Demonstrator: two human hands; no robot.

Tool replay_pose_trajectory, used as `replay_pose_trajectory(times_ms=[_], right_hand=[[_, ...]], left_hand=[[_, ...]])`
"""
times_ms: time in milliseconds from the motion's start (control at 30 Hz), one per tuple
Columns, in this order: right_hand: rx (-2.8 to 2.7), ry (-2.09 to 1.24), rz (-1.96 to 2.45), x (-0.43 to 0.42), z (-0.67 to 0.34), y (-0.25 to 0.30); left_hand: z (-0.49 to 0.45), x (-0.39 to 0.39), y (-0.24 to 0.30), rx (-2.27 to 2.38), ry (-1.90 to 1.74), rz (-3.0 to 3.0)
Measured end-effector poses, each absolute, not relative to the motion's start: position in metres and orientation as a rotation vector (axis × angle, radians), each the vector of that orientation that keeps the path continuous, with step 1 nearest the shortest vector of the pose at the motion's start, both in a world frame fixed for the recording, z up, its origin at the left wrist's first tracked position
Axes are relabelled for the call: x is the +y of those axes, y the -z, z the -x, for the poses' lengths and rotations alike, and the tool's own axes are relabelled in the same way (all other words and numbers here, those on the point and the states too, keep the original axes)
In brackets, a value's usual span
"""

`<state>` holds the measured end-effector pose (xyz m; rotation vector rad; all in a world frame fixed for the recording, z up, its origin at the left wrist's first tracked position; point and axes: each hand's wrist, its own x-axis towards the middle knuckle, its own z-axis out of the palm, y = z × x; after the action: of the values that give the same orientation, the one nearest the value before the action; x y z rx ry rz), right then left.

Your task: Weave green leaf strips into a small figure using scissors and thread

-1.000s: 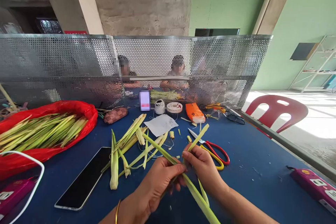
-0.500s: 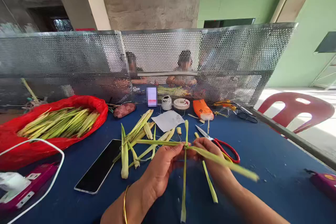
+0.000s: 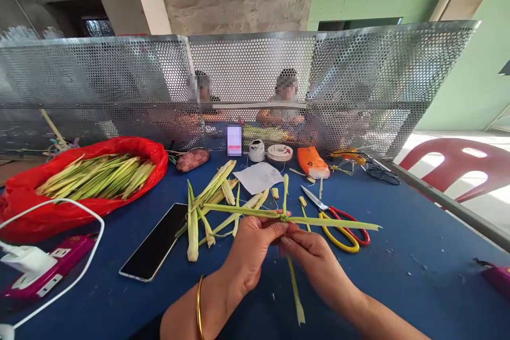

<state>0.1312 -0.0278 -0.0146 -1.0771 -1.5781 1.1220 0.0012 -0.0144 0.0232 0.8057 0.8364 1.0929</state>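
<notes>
Pale green leaf strips (image 3: 334, 222) cross at a small knot, with ends sticking out left, right, up and down. My left hand (image 3: 253, 247), a gold bangle on its wrist, pinches them at the left of the knot, thumb on top. Just right of and below the knot, my right hand (image 3: 313, 252) has its thumb and fingers closed on the strips; its fingertips are partly hidden. One strip end hangs below between both hands. Scissors (image 3: 346, 229) with red and yellow handles lie open beyond my right hand.
Loose leaf pieces (image 3: 193, 231) and a black phone (image 3: 155, 244) lie to the left. Behind are a red bag (image 3: 157, 170) of leaves, a white paper (image 3: 258, 178), a thread spool (image 3: 256, 151), a tape roll (image 3: 279, 153) and an orange packet (image 3: 313, 162). A perforated metal screen (image 3: 247, 69) stands across the back.
My right hand has come in below the knot. The right-hand strip now lies nearly level beyond that hand, and the lower strip slants to the right. The view has shifted slightly.
</notes>
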Motion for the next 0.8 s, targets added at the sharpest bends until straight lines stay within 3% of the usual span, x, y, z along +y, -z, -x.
replay_pose_trajectory(times_ms=[433, 500, 700, 800], right_hand=[[-1.893, -0.885, 1.106, -0.029, -0.137, 0.010], [-1.966, -0.662, 1.166, -0.033, -0.139, 0.006], [-1.857, 0.411, 1.084, -0.037, -0.151, -0.011], [-1.945, 0.487, 1.198, -0.027, -0.153, -0.011]], left_hand=[[-0.001, -0.011, -0.023, 0.874, -1.096, -0.787], [0.001, -0.009, -0.023, 0.900, -1.123, -0.812], [0.005, -0.008, -0.025, 0.895, -1.146, -0.847], [0.003, -0.010, -0.024, 0.891, -1.143, -0.824]])
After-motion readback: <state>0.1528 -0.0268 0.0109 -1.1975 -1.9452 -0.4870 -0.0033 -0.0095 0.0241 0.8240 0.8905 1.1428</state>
